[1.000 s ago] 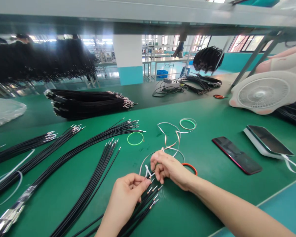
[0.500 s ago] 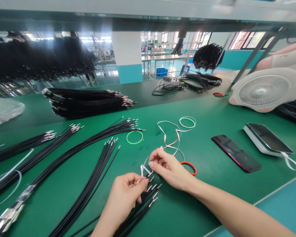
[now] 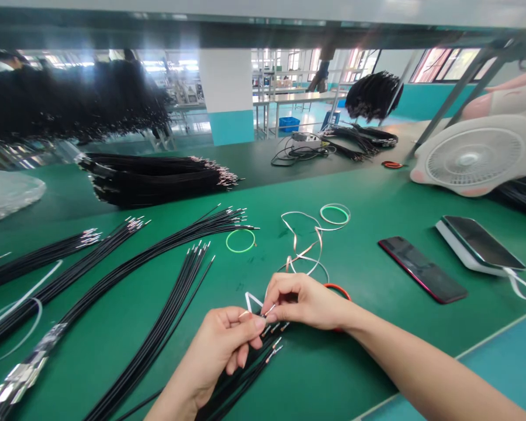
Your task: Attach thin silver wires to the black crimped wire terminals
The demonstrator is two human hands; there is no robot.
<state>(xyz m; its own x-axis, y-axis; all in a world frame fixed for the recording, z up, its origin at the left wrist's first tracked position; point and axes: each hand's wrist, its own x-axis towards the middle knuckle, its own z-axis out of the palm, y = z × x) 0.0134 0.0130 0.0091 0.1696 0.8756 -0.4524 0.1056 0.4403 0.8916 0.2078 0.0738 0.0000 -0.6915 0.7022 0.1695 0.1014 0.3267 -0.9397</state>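
My left hand (image 3: 234,336) is closed, its thumb and forefinger pinching a thin black cable close to its end. Fingertips of my right hand (image 3: 296,301) meet them there, closed around the cable's pale metal tip (image 3: 270,309). A narrow white-and-copper strip (image 3: 249,299) bends up beside the pinch; its attachment is hidden by my fingers. Behind my right hand, more of this strip loops loosely over the table toward a small coil (image 3: 335,214). Below both hands lie several black cables (image 3: 245,380) with metal tips and copper-coloured bands.
Black cable bundles (image 3: 158,304) cover the left side of the green table (image 3: 342,374). A green ring (image 3: 241,241) and an orange ring (image 3: 339,289) lie near my hands. To the right are a phone (image 3: 423,269), a white device (image 3: 482,245) and a fan (image 3: 469,159). A shelf (image 3: 263,35) crosses overhead.
My right hand has moved down and slightly left, bringing its fingertips against the cable end at my left fingers. The bent strip has shifted slightly left. The view has moved a little.
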